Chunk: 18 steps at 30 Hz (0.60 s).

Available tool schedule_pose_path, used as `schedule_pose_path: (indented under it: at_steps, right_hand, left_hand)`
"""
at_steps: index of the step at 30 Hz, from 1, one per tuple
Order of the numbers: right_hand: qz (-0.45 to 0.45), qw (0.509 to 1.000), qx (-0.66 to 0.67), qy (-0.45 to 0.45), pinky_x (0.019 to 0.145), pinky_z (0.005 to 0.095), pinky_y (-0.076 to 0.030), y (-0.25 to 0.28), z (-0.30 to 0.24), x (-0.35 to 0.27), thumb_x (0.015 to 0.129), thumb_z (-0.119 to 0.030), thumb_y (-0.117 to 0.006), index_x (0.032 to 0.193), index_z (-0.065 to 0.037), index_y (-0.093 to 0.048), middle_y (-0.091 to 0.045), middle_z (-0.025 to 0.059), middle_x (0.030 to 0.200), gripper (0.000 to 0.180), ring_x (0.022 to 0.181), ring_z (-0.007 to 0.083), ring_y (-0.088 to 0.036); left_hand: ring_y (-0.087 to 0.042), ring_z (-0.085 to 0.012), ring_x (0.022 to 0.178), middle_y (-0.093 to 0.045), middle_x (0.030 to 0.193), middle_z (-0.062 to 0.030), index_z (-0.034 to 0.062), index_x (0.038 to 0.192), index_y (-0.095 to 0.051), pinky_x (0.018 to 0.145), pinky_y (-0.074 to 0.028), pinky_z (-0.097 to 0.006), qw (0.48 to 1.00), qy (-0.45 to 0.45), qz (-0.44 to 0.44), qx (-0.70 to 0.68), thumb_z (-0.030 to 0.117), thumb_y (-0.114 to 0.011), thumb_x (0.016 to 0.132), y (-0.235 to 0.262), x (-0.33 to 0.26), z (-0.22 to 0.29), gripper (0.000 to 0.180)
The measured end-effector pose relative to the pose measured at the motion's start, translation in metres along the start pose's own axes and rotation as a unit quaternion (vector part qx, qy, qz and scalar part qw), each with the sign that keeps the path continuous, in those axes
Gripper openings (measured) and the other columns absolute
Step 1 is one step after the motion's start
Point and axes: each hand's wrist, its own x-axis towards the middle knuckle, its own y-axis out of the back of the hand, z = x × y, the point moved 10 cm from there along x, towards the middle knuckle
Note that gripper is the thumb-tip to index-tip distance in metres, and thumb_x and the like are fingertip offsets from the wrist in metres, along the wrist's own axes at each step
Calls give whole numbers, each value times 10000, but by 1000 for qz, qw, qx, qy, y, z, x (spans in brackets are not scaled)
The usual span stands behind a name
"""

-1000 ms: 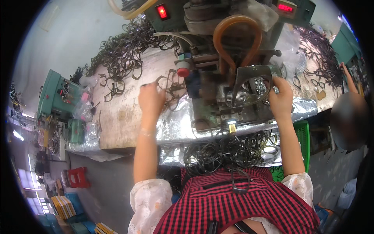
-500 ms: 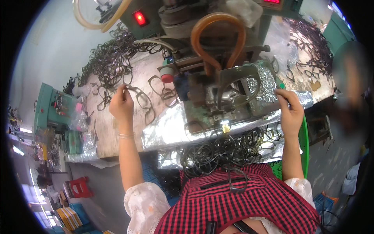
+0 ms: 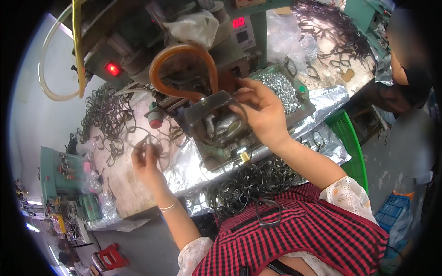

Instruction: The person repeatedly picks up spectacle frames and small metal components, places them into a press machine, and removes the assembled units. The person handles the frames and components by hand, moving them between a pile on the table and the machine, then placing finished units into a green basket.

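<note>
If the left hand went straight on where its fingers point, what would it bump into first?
Probably the heap of dark eyeglass frames on the table, though the left hand might pass above them, since depth is unclear.

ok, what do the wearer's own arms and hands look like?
Left hand: no glove, thin pale bracelet at the wrist. Right hand: no glove, nothing worn on the wrist. Left sleeve and right sleeve: white, eyelet-patterned; orange specks on the right.
</note>
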Motion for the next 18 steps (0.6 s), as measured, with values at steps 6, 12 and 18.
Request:
schedule_pose_path:
  at_steps: [6,12,18]
  right_hand:
    - [-18,996,56,-73,830,254,-482,-23,-12,-3,819,-11,-663,1268,26,-507,-667,89,951,477,943,121,-627]
    - [-89,994,-67,8,953,341,-450,-15,-38,-19,828,-43,-630,1219,-23,-574,-633,116,1142,395,1088,222,-600]
    - [63,736,-663,125,940,439,-467,86,0,2,737,-111,-709,897,-82,-706,-599,145,1214,162,1243,349,-466]
  left_hand:
    - [-650,-218,914,-630,1020,-119,7,1072,-559,825,-568,-367,973,-199,-53,-100,5,-541,932,-49,-25,122,140]
    - [-668,-227,862,-658,908,-147,-25,1024,-568,808,-560,-350,974,-203,-98,-17,-56,-608,845,-93,-72,141,186]
    - [-683,-186,813,-706,884,-127,-56,964,-618,764,-522,-268,960,-179,-211,40,-89,-686,791,-162,-77,134,190]
